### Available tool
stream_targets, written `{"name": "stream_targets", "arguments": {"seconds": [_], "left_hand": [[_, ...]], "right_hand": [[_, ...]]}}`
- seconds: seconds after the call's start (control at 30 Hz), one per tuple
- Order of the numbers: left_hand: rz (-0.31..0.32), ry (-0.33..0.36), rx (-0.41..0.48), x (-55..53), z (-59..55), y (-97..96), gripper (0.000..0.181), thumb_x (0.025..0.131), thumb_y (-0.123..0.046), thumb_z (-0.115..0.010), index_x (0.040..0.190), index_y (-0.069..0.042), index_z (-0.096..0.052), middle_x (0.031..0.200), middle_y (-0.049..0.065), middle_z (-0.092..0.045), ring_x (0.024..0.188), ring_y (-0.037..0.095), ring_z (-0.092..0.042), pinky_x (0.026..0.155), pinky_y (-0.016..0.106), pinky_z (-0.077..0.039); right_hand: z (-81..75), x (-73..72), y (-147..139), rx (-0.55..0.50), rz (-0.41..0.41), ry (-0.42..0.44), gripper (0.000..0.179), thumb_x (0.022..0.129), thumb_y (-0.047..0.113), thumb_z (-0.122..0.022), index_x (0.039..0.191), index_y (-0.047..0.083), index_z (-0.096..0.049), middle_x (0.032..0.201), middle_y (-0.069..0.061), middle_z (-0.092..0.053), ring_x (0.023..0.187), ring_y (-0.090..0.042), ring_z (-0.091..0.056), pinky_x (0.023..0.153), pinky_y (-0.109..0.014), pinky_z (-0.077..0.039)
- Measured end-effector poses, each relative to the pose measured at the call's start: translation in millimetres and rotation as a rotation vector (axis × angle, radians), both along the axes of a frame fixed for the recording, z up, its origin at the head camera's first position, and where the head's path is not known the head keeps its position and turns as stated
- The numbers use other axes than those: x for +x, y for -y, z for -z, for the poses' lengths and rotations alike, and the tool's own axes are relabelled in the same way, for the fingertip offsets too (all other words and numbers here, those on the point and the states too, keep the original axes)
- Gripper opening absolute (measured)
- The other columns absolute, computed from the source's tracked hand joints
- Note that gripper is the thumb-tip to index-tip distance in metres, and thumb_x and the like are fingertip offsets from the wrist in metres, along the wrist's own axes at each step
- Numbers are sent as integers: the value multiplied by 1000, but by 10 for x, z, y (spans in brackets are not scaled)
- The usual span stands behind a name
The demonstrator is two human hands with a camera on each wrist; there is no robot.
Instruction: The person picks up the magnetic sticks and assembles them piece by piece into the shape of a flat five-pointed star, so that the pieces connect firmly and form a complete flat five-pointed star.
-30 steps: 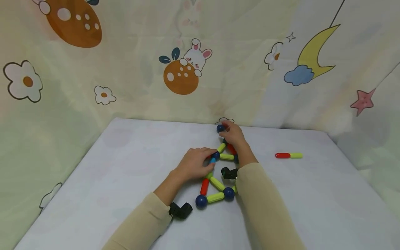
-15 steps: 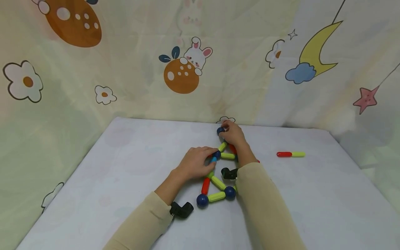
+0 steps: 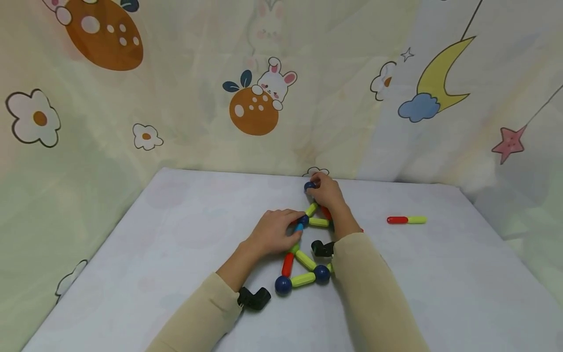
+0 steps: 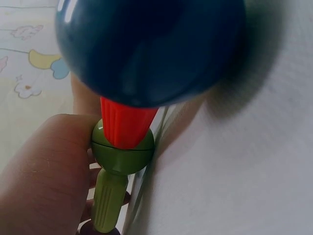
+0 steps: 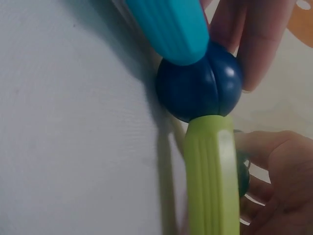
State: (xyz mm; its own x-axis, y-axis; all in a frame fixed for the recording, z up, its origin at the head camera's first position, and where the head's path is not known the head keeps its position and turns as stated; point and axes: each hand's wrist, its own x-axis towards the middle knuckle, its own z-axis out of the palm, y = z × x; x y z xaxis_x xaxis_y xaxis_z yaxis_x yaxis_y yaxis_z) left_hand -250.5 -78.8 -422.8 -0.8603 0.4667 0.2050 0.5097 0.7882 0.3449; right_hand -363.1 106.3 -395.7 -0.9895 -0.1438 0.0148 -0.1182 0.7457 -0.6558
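Observation:
A frame of magnetic building sticks and balls (image 3: 303,279) runs up the middle of the table, with red, yellow-green and light-blue sticks between navy balls. My left hand (image 3: 273,232) grips it from the left, fingertips at a navy ball (image 3: 303,221) and thumb by the light-blue stick (image 5: 171,32). At the far end my right hand (image 3: 329,193) pinches another navy ball (image 3: 309,187), just beyond the frame's top. The left wrist view has a red stick (image 4: 126,125) joined to a green ball (image 4: 122,155) beside the left hand. My right sleeve hides the frame's right side.
A loose red stick (image 3: 397,220) and yellow-green stick (image 3: 416,220) lie end to end on the right of the white table (image 3: 440,283). Black wrist-camera pieces (image 3: 254,298) stick out from the cuffs. A patterned cloth (image 3: 189,98) hangs behind the table's far edge.
My right hand has brought its navy ball slightly nearer, closer to the frame's far end. The left hand keeps its grip. The head view has shifted a little.

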Motion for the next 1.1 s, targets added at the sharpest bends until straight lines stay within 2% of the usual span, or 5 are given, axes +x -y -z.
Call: {"name": "stream_targets", "arguments": {"seconds": [0.23, 0.5, 0.6, 0.83, 1.1], "left_hand": [[5, 0, 17, 4, 9, -2, 52, 97, -38, -62, 145, -19, -61, 141, 0, -66, 129, 23, -63, 103, 48, -50], [3, -11, 26, 1, 17, 25, 52, 97, -38, -61, 145, -18, -61, 140, 1, -67, 128, 23, -64, 103, 48, -51], [1, -15, 30, -4, 25, 21, 51, 97, -38, -60, 144, -19, -61, 141, 1, -67, 128, 23, -63, 103, 48, -51], [-1, 9, 32, -4, 40, 5, 52, 97, -38, -60, 145, -19, -61, 141, 1, -67, 129, 24, -63, 104, 49, -50], [-12, 19, 32, -1, 31, -7, 52, 97, -37, -59, 146, -20, -60, 142, 0, -66, 130, 23, -62, 106, 49, -50]], "right_hand": [[-90, 59, -62, -147, 54, -24, 42, 98, 24, -66, 135, 5, -58, 129, -21, -63, 113, -36, -59, 97, -46, -53], [-188, 152, -177, -272, 111, 52, 45, 100, 29, -64, 140, 10, -55, 129, -19, -65, 105, -32, -67, 82, -34, -53], [-222, 205, -246, -307, 105, 65, 46, 101, 28, -62, 142, 8, -53, 131, -20, -64, 108, -34, -67, 84, -35, -55], [-323, 345, -382, -422, 105, 141, 48, 104, 31, -61, 146, 11, -50, 138, -19, -61, 122, -41, -64, 104, -49, -53], [-450, 523, -479, -458, 88, 118, 49, 103, 33, -62, 147, 14, -49, 138, -17, -61, 124, -43, -62, 105, -48, -53]]}}
